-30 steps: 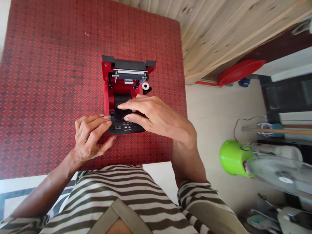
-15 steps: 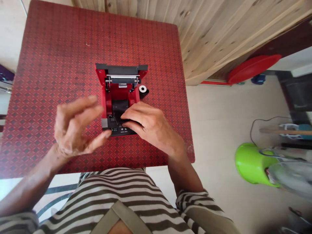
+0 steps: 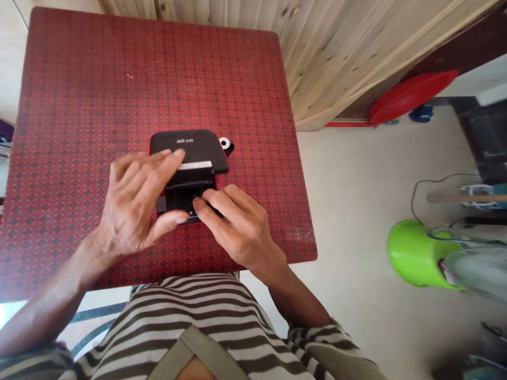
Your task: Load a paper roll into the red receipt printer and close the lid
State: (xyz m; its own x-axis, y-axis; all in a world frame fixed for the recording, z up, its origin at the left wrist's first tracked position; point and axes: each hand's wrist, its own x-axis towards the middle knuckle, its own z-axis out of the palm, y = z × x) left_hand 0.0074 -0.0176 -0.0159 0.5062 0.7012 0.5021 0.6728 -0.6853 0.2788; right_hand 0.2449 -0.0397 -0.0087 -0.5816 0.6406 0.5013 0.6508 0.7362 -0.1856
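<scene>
In the head view, a small red and black machine [image 3: 189,177] sits on the table [image 3: 91,111], between the person's two hands. Its black lid [image 3: 194,150] is down, but whether it is clicked shut is too hard to tell. The left hand [image 3: 132,203] is spread wide, with fingertips on the lid and the thumb low, near the front panel [image 3: 180,201]. It grips nothing. The right hand [image 3: 240,221] has its thumb and first finger close together over the front panel. They may be pinching something thin and black, but it is too dark to tell.

A few things could go wrong. If the left hand pushes down while right fingertips are near the lid's front edge, a finger could get nipped. If a thin strip is under there, it could get caught crooked or torn. A hard shove could slide the machine and bump the small roll [image 3: 225,143] just beside it, and that roll could roll away.

The table top is red with a dark pattern. A wall of pale wood boards [image 3: 222,16] stands past it. On the right are a pale floor [image 3: 340,184], a green bucket [image 3: 407,253], a thin cord [image 3: 414,192] and a big red round thing [image 3: 414,95].
</scene>
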